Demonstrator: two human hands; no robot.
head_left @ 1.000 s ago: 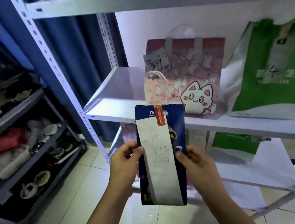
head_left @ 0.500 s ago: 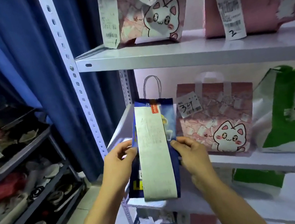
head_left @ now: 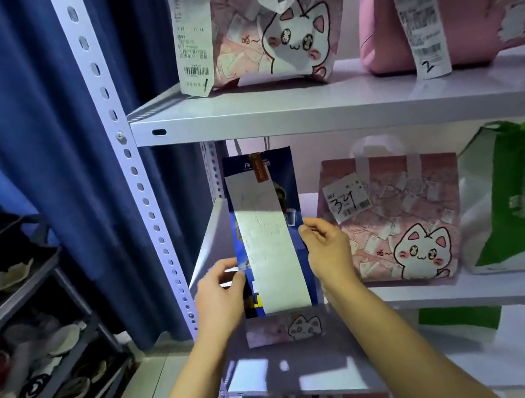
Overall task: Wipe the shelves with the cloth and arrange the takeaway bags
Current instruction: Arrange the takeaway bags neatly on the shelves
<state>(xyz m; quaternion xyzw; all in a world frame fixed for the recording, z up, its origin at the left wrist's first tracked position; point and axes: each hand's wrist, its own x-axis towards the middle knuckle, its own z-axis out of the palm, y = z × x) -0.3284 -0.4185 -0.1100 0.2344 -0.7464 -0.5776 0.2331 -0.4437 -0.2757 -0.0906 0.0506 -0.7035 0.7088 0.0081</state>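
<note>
Blue takeaway bag (head_left: 268,232), upright with long axis vertical, pinched at both side edges by left hand (head_left: 219,298) and right hand (head_left: 327,250), held at the middle shelf's (head_left: 461,295) left front edge, just left of the pink cat bag (head_left: 396,218), free shelf space behind it.

Dim indoor light with a cool purple-blue cast. The white shelf (head_left: 325,103) edges catch the brightest light; the blue curtain (head_left: 17,135) and dark rack (head_left: 12,310) at left sit in shadow. Wide-angle bending at the edges. Lower frame smeared and soft, receipt text unreadable.
</note>
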